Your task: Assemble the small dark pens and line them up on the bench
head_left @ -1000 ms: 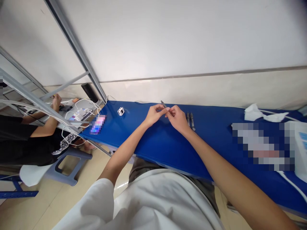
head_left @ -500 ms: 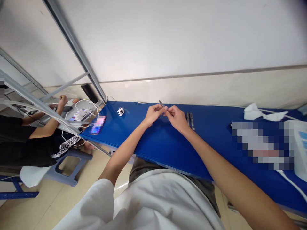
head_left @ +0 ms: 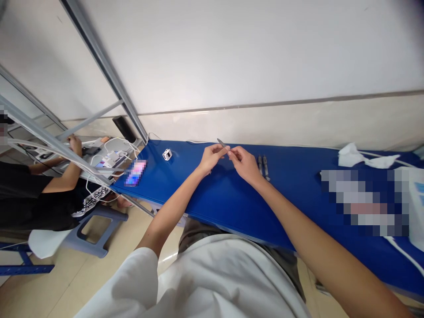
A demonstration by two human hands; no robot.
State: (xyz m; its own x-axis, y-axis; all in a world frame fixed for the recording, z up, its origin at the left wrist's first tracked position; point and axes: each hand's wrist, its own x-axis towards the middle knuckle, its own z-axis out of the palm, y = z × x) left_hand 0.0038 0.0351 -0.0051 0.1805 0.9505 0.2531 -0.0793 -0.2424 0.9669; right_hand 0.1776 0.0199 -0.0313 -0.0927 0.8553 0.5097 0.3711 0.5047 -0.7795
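In front of me, over the blue table (head_left: 225, 198), both my hands meet at a slim dark grey pen (head_left: 220, 142). My left hand (head_left: 210, 159) pinches its body between thumb and fingers, with the tip pointing up and left toward the wall. At the other end, the fingers of my right hand (head_left: 244, 162) are closed on the pen, covering that end. Two similar dark pens (head_left: 266, 168) lie side by side on the table just beyond my right wrist.
Left on the table are a small white device (head_left: 167, 154) and a lit phone (head_left: 135, 172). Crumpled tissue (head_left: 350, 155), a blurred-out item (head_left: 359, 201) and a white box (head_left: 415, 203) sit right. Another person (head_left: 29, 190) works beyond the metal frame (head_left: 109, 81).
The pen's visible end has shifted slightly left, and my right fingers have moved a little with it. At the far left, the other person's raised hand has moved left and lower.
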